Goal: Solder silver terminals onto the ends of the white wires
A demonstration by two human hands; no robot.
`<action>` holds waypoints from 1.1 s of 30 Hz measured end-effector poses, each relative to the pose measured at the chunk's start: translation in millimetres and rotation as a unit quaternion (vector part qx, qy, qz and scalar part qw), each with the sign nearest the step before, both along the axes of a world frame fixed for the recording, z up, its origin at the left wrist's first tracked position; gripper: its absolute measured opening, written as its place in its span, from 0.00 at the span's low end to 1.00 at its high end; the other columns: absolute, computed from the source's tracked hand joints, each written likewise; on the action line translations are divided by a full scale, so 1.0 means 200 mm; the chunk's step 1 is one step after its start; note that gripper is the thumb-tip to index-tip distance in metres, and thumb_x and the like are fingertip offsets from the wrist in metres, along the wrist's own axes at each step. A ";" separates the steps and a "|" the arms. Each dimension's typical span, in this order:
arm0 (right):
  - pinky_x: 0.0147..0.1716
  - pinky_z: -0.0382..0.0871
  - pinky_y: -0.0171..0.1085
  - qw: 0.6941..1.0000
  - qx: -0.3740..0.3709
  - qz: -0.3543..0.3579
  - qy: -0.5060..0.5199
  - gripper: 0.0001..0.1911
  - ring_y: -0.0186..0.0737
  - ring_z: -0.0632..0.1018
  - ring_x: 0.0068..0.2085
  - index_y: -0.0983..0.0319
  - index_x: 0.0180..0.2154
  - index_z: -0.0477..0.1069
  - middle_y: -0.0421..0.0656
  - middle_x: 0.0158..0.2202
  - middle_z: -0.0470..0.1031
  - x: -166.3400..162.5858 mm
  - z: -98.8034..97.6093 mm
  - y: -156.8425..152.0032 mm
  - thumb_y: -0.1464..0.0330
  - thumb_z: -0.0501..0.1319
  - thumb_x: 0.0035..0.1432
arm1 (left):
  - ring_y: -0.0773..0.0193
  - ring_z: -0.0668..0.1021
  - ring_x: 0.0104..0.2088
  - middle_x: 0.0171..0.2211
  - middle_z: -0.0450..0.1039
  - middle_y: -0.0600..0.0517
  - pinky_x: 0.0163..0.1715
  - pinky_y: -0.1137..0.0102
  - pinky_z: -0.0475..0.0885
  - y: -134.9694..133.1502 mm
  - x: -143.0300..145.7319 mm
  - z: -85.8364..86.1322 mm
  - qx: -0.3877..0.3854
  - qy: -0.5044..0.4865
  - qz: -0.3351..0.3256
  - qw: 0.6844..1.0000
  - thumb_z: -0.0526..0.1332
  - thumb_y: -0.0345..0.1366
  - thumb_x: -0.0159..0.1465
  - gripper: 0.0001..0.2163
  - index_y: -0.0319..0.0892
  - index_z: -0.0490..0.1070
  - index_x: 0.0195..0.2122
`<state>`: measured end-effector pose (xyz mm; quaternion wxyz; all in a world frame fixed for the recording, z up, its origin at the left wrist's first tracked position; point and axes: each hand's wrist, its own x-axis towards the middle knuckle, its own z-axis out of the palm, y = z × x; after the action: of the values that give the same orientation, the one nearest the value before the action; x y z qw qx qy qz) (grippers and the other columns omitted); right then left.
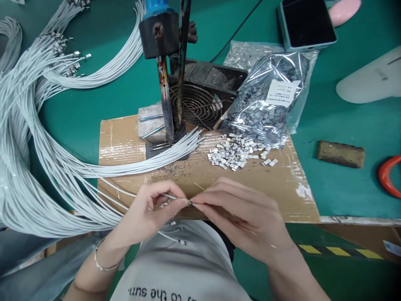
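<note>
Lying at 1 o'clock: dark phone (308, 21), touching pink object (344, 10). Parked at 12 o'clock: soldering iron stand (163, 50) beside black fan (200, 98). Resting at 3 o'clock on green mat (344, 138): brown sponge (341, 154), orange-handled tool (389, 175), white curved object (372, 79). Running along 5 o'clock: yellow-black tape (338, 251).

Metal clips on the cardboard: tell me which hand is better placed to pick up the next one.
Right hand, likely. The metal clips lie ahead of it, right of centre, while the left hand pinches the white wire coming from the bundle on the left.
</note>
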<state>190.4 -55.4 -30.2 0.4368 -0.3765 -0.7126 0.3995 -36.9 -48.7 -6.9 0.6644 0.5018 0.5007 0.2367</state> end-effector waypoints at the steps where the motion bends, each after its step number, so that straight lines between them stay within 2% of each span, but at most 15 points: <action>1: 0.36 0.74 0.37 0.999 0.027 0.012 -0.017 0.10 0.37 0.77 0.35 0.62 0.47 0.79 0.42 0.37 0.82 0.01 0.00 0.00 0.80 0.67 0.71 | 0.68 0.63 0.27 0.26 0.68 0.55 0.26 0.69 0.55 0.00 0.00 0.00 -0.002 -0.003 -0.003 1.000 0.68 0.39 0.73 0.10 0.41 0.79 0.35; 4: 0.38 0.75 0.38 0.997 0.034 0.065 -0.020 0.09 0.38 0.78 0.37 0.62 0.49 0.77 0.44 0.39 0.83 0.03 0.00 0.03 0.80 0.64 0.73 | 0.67 0.65 0.28 0.27 0.71 0.54 0.27 0.69 0.57 0.02 -0.02 0.01 -0.011 -0.018 -0.028 0.999 0.68 0.38 0.74 0.09 0.41 0.80 0.36; 8: 0.35 0.73 0.34 0.988 -0.046 0.146 0.023 0.07 0.35 0.78 0.36 0.61 0.46 0.79 0.42 0.36 0.82 0.05 -0.02 0.08 0.76 0.64 0.76 | 0.66 0.72 0.32 0.33 0.78 0.51 0.31 0.70 0.64 0.05 -0.03 0.03 -0.034 -0.031 -0.076 0.996 0.68 0.35 0.73 0.07 0.41 0.81 0.36; 11: 0.29 0.69 0.32 0.977 -0.124 0.165 0.060 0.06 0.33 0.77 0.32 0.60 0.42 0.83 0.39 0.32 0.81 0.04 -0.04 0.11 0.73 0.67 0.74 | 0.67 0.71 0.30 0.31 0.76 0.52 0.30 0.70 0.63 0.05 -0.02 0.03 -0.030 -0.028 -0.084 0.996 0.69 0.34 0.71 0.07 0.40 0.80 0.35; 13: 0.26 0.69 0.32 0.967 -0.192 0.128 0.107 0.05 0.33 0.77 0.29 0.58 0.40 0.86 0.39 0.30 0.80 0.03 -0.05 0.10 0.71 0.70 0.71 | 0.69 0.66 0.27 0.28 0.72 0.54 0.26 0.71 0.58 0.04 -0.01 0.02 -0.018 -0.021 -0.053 0.998 0.69 0.35 0.71 0.07 0.41 0.80 0.35; 15: 0.25 0.70 0.31 0.951 -0.261 0.050 0.157 0.04 0.32 0.78 0.27 0.56 0.39 0.88 0.39 0.30 0.82 0.00 -0.07 0.08 0.69 0.73 0.69 | 0.70 0.62 0.25 0.25 0.69 0.56 0.24 0.70 0.54 0.03 0.01 0.01 -0.001 -0.004 -0.002 1.000 0.70 0.38 0.71 0.08 0.41 0.80 0.35; 18: 0.26 0.74 0.29 0.928 -0.310 -0.059 0.196 0.06 0.31 0.79 0.26 0.51 0.40 0.90 0.38 0.30 0.84 -0.04 -0.08 0.04 0.68 0.73 0.68 | 0.70 0.60 0.23 0.23 0.66 0.56 0.22 0.70 0.52 0.01 0.04 -0.01 0.030 0.033 0.062 0.997 0.70 0.41 0.71 0.11 0.41 0.79 0.34; 21: 0.28 0.76 0.29 0.929 -0.306 -0.086 0.190 0.07 0.32 0.80 0.27 0.50 0.42 0.90 0.39 0.30 0.84 -0.07 -0.08 0.00 0.67 0.71 0.69 | 0.70 0.59 0.23 0.23 0.66 0.56 0.21 0.70 0.52 0.00 0.07 -0.02 0.060 0.052 0.098 0.992 0.69 0.42 0.71 0.11 0.41 0.79 0.34; 25: 0.25 0.74 0.30 0.939 -0.266 -0.102 0.192 0.07 0.34 0.79 0.26 0.53 0.41 0.90 0.40 0.27 0.82 -0.10 -0.07 -0.02 0.70 0.72 0.66 | 0.70 0.59 0.21 0.22 0.66 0.56 0.20 0.70 0.52 -0.01 0.08 -0.03 0.099 0.069 0.119 0.985 0.69 0.41 0.71 0.10 0.41 0.80 0.35; 29: 0.24 0.74 0.31 0.943 -0.242 -0.117 0.195 0.08 0.34 0.78 0.26 0.54 0.39 0.90 0.40 0.27 0.82 -0.13 -0.04 -0.01 0.72 0.72 0.65 | 0.70 0.62 0.22 0.26 0.73 0.54 0.21 0.71 0.57 -0.03 0.09 -0.05 0.156 0.095 0.121 0.976 0.69 0.37 0.72 0.08 0.42 0.81 0.35; 33: 0.24 0.74 0.32 0.940 -0.249 -0.136 0.191 0.07 0.34 0.78 0.24 0.54 0.38 0.90 0.40 0.26 0.82 -0.14 -0.03 -0.01 0.72 0.72 0.64 | 0.69 0.66 0.23 0.28 0.77 0.53 0.24 0.70 0.62 -0.06 0.09 -0.07 0.224 0.128 0.117 0.959 0.68 0.35 0.74 0.07 0.43 0.81 0.37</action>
<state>162.6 -58.0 -36.1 0.5070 -0.4830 -0.4362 0.5652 -18.8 -60.7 -21.8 0.4331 0.6022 0.5707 0.3523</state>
